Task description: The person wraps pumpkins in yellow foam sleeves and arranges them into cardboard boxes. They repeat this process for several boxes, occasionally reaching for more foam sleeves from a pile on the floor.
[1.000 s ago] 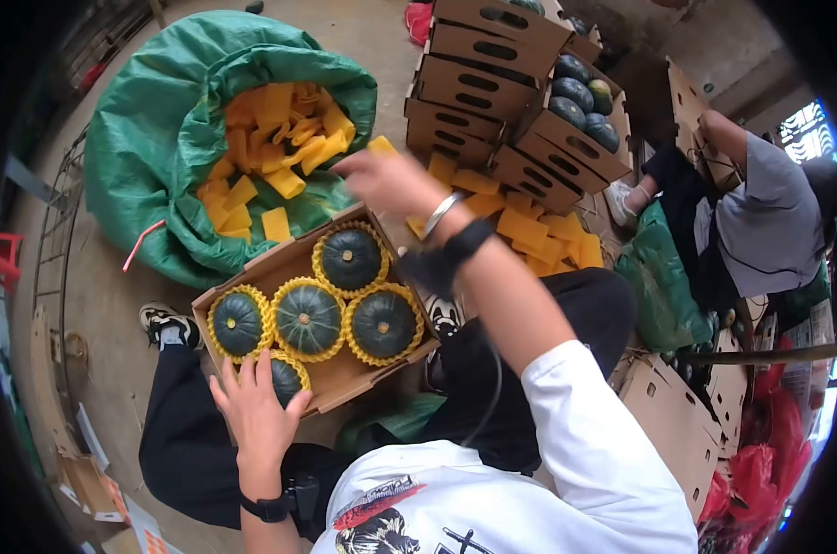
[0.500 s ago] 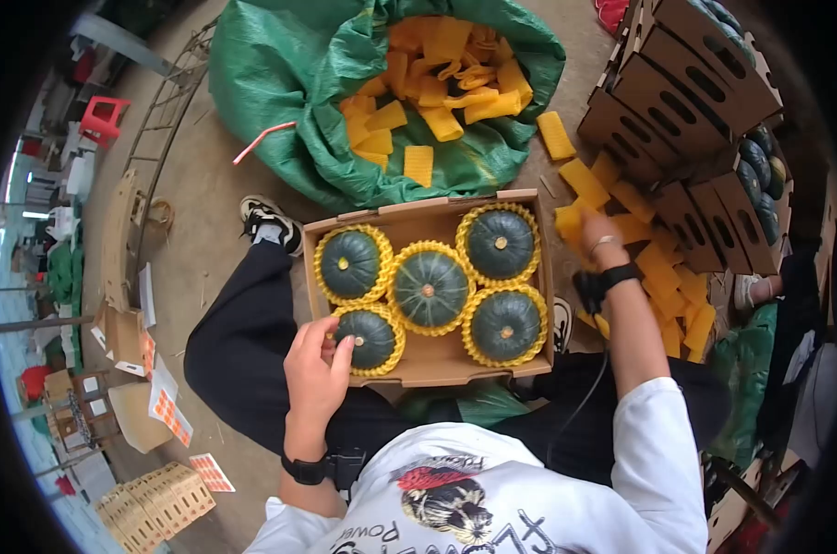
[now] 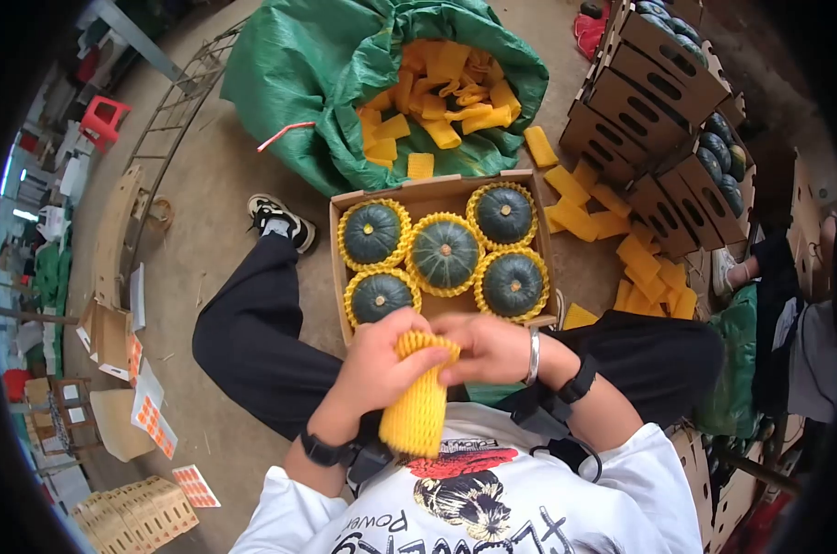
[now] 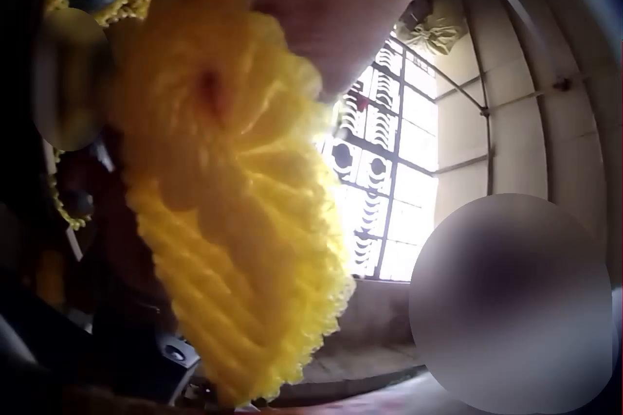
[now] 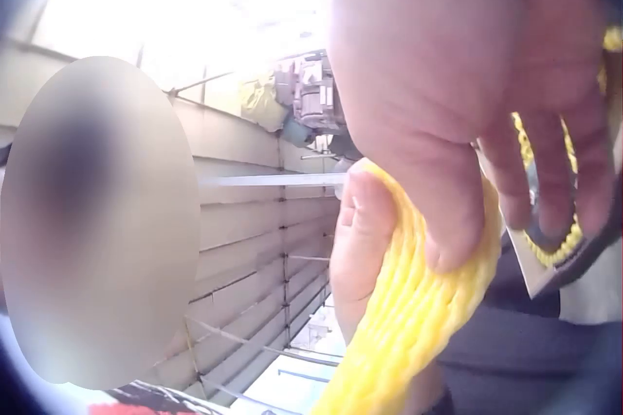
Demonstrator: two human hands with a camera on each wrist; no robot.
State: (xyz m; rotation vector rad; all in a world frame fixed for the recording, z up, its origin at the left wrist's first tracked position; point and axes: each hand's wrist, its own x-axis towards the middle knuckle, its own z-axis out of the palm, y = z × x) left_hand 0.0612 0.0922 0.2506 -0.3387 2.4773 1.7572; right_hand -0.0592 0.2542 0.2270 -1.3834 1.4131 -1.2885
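A yellow foam net sleeve hangs in front of the shirt, held by both hands. My left hand grips its upper part, the thumb lying across the netting. At its top end, the fingers of my right hand pinch the rim. The right wrist view shows the right thumb pressed on the ribbed foam. In the left wrist view the sleeve looks gathered at one end. Just beyond the hands, a cardboard box holds several dark green pumpkins, each wrapped in yellow netting.
Behind the box stands a green sack full of flat yellow sleeves. More loose sleeves lie on the floor to the right. Stacked cartons with pumpkins rise at the back right, and a red stool stands far left.
My right hand has come back from the loose sleeves on the right with a yellow one. The left hand has left the front-left pumpkin and now grips that sleeve too.
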